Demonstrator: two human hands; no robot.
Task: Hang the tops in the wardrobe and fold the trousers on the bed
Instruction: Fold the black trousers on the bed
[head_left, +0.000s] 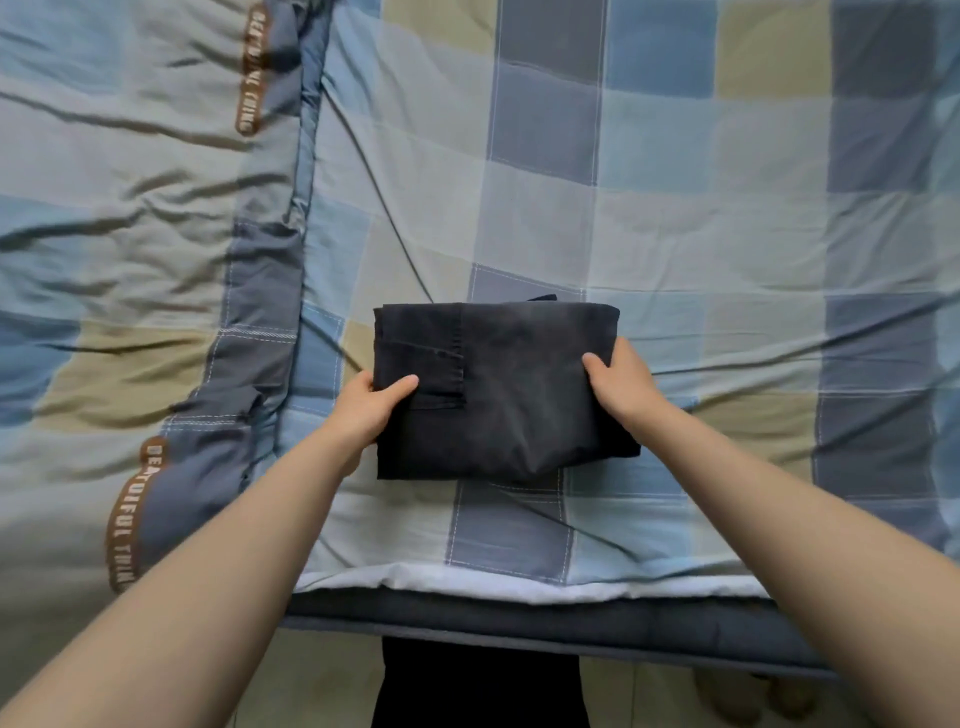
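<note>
Dark grey trousers (509, 395), folded into a compact rectangle, lie on the checked bed sheet (675, 218) near the bed's front edge. My left hand (366, 410) grips the fold's left side, thumb on top and fingers underneath. At the right side my right hand (621, 382) grips the fold the same way, thumb lying on the cloth. A back pocket shows on the upper left of the fold. No tops or wardrobe are in view.
A rumpled checked duvet (135, 260) with brown lettered bands covers the left of the bed. The mattress's dark front edge (519, 623) runs below the sheet, with floor and my dark-clothed legs (480, 686) beneath it.
</note>
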